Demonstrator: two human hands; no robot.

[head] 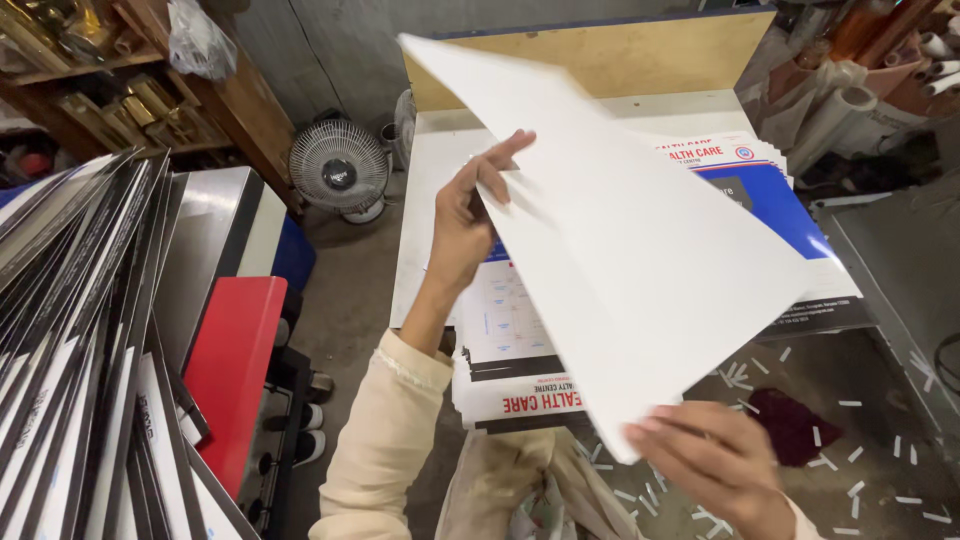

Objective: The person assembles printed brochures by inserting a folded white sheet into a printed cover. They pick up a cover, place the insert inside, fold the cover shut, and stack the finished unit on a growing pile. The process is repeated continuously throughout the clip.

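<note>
Currently holding a large white sheet (620, 250) up in the air, tilted, blank side toward the camera. Left hand (465, 215) gripping the left edge, fingers spread flat along the face, thumb presumably behind; can't see it. Right hand (715, 460) pinching the near bottom corner, fingers curled over it. Two-point hold on opposite edges probably to keep the stiff sheet from flopping or creasing while lifted.

Sheet itself: plain white, smooth, no visible print on this side, corners sharp, slight bow across the middle. Looks like card rather than thin paper. Raised well above the printed stack (520, 385) on the white worktable (430, 190), not touching it.

Stack below: same-size sheets, fanned slightly, blue, white and red print with black bands. More of the same further back right (770, 190).

Around: paper offcuts (850, 460) scattered on the floor, small fan (340, 170) behind the table, angled row of black-edged sheets (70, 330) at left, red panel (235, 360) beside them.
</note>
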